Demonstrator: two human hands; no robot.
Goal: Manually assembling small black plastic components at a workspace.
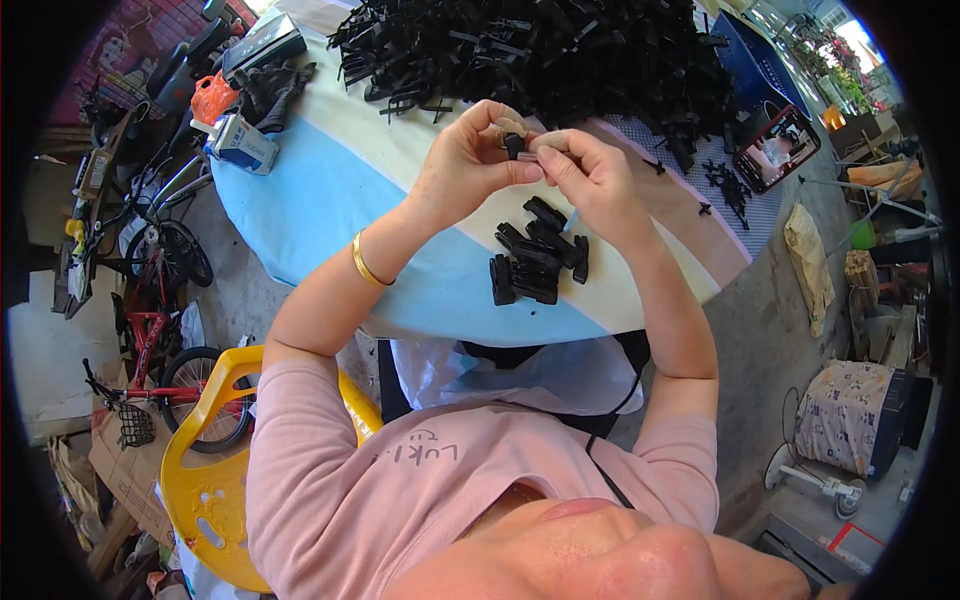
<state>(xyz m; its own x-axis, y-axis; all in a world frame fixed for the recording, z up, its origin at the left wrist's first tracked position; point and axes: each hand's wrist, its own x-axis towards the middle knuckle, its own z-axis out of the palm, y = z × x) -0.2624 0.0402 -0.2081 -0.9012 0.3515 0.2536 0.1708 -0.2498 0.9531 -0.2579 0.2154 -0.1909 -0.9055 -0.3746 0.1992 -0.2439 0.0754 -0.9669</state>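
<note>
Over the round table, my left hand (468, 165) pinches a small black plastic part (514, 146) between thumb and fingers. My right hand (592, 178) meets it from the other side, thumb and forefinger closed at the end of the same part. Pale beige coverings show on some fingertips. Fingers partly hide the part, so its exact shape is unclear. Just below my hands lies a little heap of black plastic pieces (535, 262). Beyond them spreads a large pile of black plastic parts (560, 70).
A striped cloth (310, 210) covers the table. A phone (778, 150) leans at the right, near a blue basket (748, 60). On the left stand a blue-and-white carton (242, 146) and an orange bag (212, 98). A yellow chair (182, 480) is beside me; a white plastic bag (510, 385) hangs below the table edge.
</note>
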